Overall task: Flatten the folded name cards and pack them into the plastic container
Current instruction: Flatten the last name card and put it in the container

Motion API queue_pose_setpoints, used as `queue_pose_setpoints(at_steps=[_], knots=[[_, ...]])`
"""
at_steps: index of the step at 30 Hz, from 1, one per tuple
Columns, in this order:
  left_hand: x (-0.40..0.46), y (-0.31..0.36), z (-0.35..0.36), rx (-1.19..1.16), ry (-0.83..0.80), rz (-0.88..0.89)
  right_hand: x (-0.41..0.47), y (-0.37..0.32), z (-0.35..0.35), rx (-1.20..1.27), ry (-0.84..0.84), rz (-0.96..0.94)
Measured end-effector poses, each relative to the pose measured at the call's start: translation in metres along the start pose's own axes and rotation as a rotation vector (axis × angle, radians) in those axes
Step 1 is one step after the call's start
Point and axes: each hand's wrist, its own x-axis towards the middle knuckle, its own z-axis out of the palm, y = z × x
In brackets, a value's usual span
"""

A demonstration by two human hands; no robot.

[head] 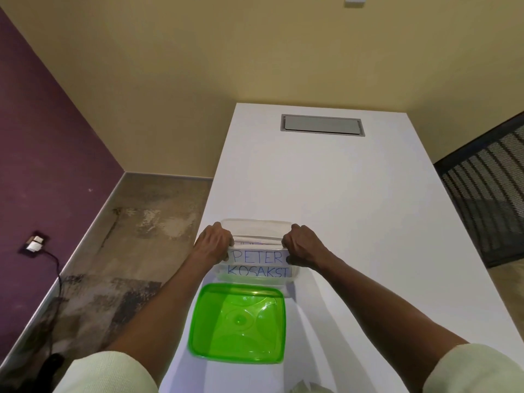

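A clear plastic container (256,224) stands on the white table (326,180) in front of me. A white name card (256,262) with blue lettering "PETER KOSAKST" sits over its opening, and another card edge shows behind it inside. My left hand (214,242) pinches the card's left end. At the card's right end my right hand (302,245) pinches it with curled fingers. Both hands lie at the container's side walls.
A translucent green lid (238,321) lies flat on the table just nearer to me than the container. A grey cable hatch (321,126) is set into the far tabletop. A black mesh chair (487,199) stands at the right; the floor with a socket and cable lies left.
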Motion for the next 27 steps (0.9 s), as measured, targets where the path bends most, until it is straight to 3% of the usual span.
queue_pose_setpoints(at_steps=[27], knots=[[-0.002, 0.002, 0.033, 0.281, 0.028, 0.168, 0.005, -0.012, 0.037, -0.203, -0.086, -0.058]])
